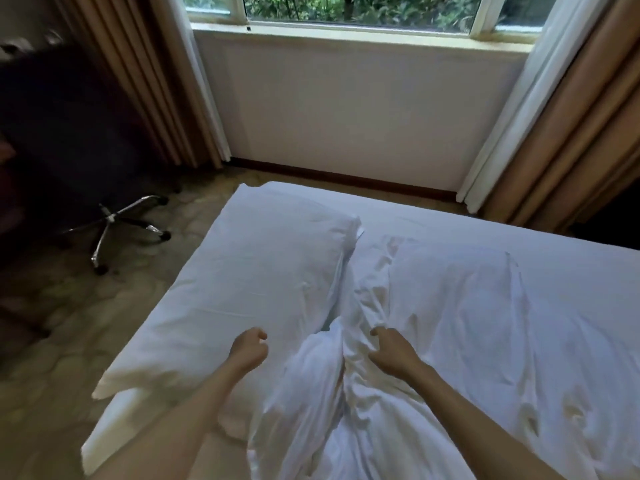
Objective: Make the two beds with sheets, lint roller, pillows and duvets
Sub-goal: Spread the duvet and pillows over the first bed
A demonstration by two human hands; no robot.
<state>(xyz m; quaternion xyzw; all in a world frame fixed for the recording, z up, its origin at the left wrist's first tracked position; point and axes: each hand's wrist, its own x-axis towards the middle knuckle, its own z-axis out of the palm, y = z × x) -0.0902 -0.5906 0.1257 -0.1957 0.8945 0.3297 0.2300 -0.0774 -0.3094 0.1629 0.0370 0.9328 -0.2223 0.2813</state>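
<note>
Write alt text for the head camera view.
A person's right hand grips crumpled white linen on a white bed, while the left hand is curled, empty, over a smooth pillow. Beyond the bed are a window, tan curtains and an office chair.

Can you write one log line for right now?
left hand: fist, empty | right hand: grips cloth | pillow: on bed

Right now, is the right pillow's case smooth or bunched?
Bunched: the pillowcase gathers in deep folds where the right hand grips it; the left pillow lies smooth.
</note>
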